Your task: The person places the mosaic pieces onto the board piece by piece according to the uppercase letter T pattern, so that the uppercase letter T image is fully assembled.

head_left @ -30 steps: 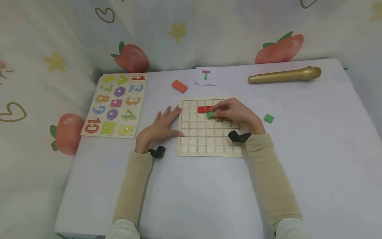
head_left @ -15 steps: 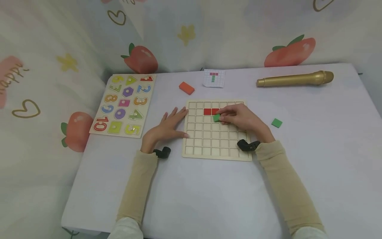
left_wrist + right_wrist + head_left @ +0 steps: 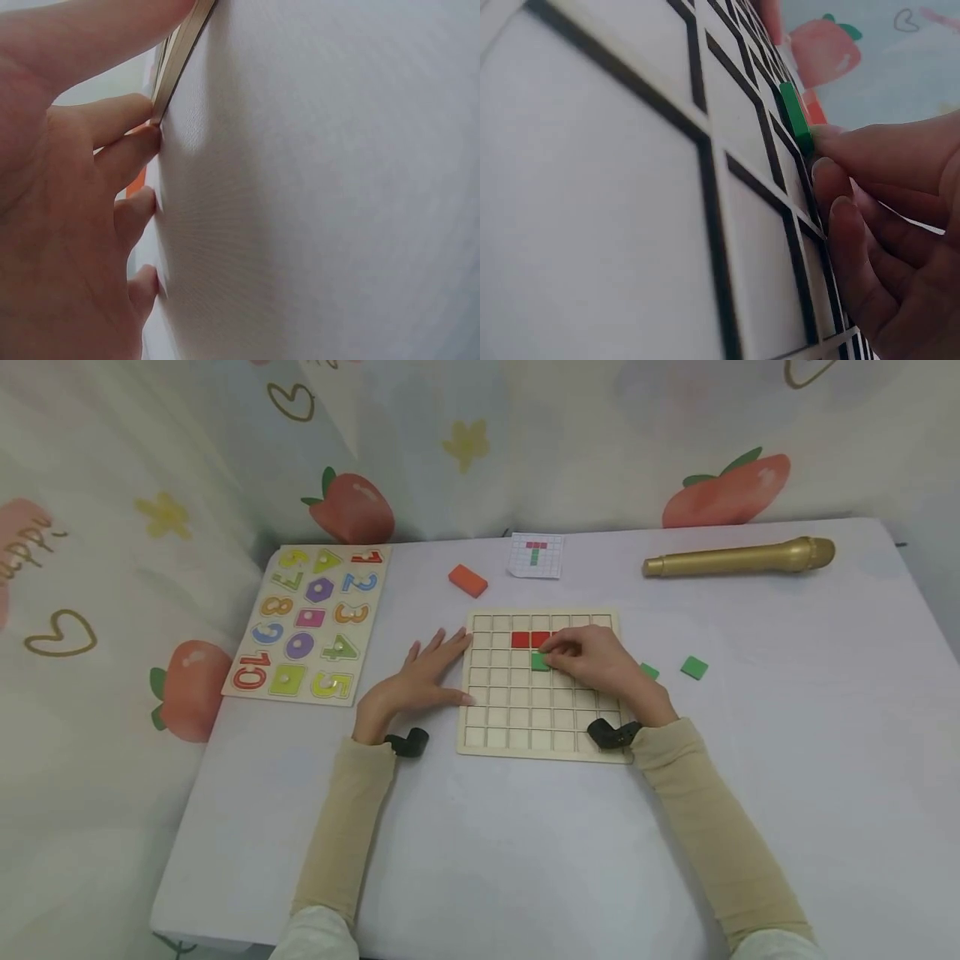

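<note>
On the white table lies a wooden grid board (image 3: 498, 718). Two red square tiles (image 3: 520, 640) sit side by side in its second row; the fingers hide what lies to their right. My right hand (image 3: 596, 662) pinches a green square tile (image 3: 539, 662) at a cell just below the right-hand red one. In the right wrist view the green tile (image 3: 796, 118) shows edge-on against the fingertips. My left hand (image 3: 420, 681), fingers spread, rests at the board's left edge, thumb and index finger touching it. The left wrist view shows the board's side (image 3: 178, 64) beside those fingers.
Right of the board lie a loose green tile (image 3: 694, 667) and another green tile (image 3: 649, 672), partly hidden by the wrist. Behind stand an orange block (image 3: 468, 580), a pattern card (image 3: 536, 557) and a gold microphone (image 3: 738, 558). A number puzzle (image 3: 300, 627) lies left.
The green tile has gone from tilted to lying flatter at the cell under the red tile. My right hand has shifted slightly down, uncovering a second loose green tile. The left hand stays put.
</note>
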Demonstrator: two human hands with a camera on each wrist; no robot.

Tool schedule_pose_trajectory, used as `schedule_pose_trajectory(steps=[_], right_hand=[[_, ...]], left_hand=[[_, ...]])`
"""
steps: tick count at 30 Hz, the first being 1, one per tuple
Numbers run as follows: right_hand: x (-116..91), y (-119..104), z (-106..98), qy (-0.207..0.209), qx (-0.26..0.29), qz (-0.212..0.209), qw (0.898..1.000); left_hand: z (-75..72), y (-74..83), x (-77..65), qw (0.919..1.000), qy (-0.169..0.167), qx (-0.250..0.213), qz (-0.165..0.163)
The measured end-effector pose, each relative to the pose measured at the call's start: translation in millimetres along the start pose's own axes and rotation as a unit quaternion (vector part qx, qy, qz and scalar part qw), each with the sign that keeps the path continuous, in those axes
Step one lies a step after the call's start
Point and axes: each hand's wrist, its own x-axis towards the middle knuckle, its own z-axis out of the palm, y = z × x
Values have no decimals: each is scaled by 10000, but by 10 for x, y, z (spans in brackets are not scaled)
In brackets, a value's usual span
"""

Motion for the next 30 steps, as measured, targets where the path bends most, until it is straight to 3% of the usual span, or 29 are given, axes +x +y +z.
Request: schedule_pose_trajectory(steps=[7, 14, 21, 30], right_hand=[[-36, -48, -4, -144, -47, -103, 9998], [-57, -85, 5, 189, -257, -167, 9994], [-345, 10, -117, 281, -370, -67, 9989], [-740, 212, -255, 1255, -1115, -338, 9852]], left_hand=[[-21, -16, -14, 10000, 5, -22, 46], [-16, -13, -11, 10000, -5, -41, 75], [34, 14, 40, 10000, -38, 5, 74], [-7, -30, 1, 9999, 4, 128, 7]])
